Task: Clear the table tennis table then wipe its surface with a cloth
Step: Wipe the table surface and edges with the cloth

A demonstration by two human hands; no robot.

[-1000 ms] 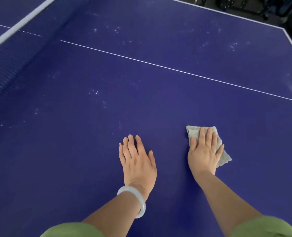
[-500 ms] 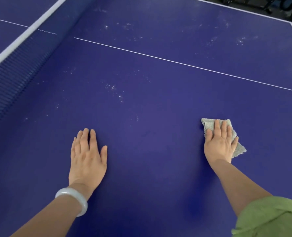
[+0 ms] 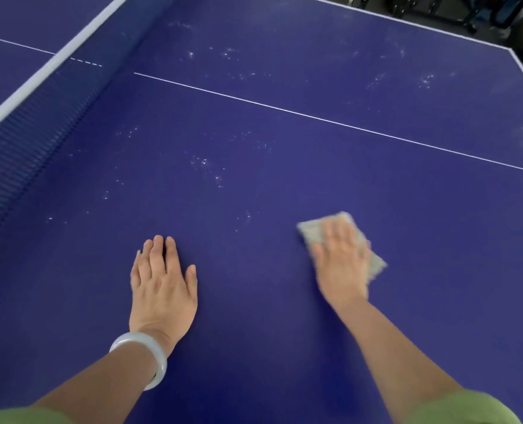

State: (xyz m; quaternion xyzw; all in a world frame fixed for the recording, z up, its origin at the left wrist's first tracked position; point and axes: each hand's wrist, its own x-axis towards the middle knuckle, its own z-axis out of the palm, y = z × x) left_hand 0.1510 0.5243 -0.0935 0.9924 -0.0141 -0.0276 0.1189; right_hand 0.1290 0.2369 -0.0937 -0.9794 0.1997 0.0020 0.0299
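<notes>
Cloth (image 3: 312, 232), grey and folded, lies on the blue table (image 3: 254, 347) under the right hand (image 3: 341, 264). We note its fingers pressing it flat, roughly straight, though blurred. Left hand (image 3: 162, 289) rests palm-down on the surface well apart from the cloth, fingers straight and close together, white bangle (image 3: 159, 359) at the wrist. We log white specks (image 3: 203, 162) beyond both hands, net (image 3: 34, 139) far left.
</notes>
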